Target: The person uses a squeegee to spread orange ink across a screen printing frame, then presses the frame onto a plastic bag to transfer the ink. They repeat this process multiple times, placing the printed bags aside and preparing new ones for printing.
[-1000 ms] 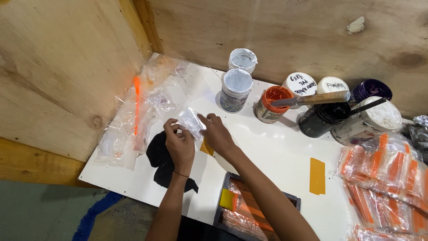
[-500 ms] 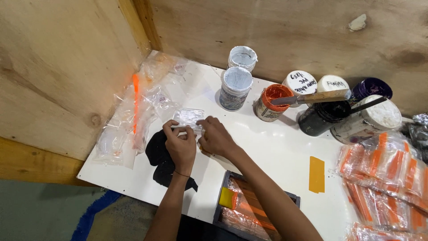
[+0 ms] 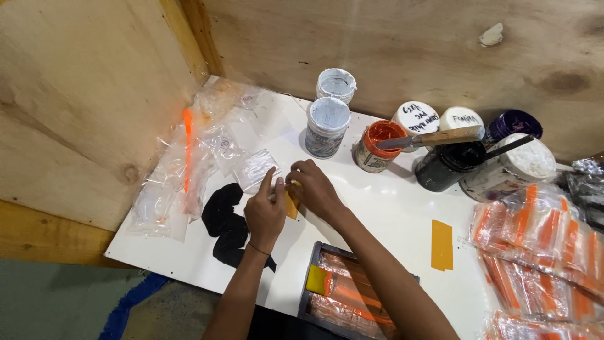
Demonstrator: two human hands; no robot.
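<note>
Head view looks down on a white counter (image 3: 390,208) set against plywood walls. Both hands meet near its middle: the left hand (image 3: 264,214) and the right hand (image 3: 314,189) pinch a small yellow-orange strip (image 3: 291,204) between their fingertips, each grip narrow and closed on that piece. Just beyond the fingers lies a small clear plastic bag (image 3: 255,169), flat on the counter and near the strip. A black ink patch (image 3: 226,223) spreads beside the left hand. Further left sits a heap of clear bags (image 3: 182,170) with an orange stick among them. Paint tubs (image 3: 327,123) stand along the back wall. Another yellow strip (image 3: 441,244) lies well apart to the right, near packets of orange pieces (image 3: 541,233).
</note>
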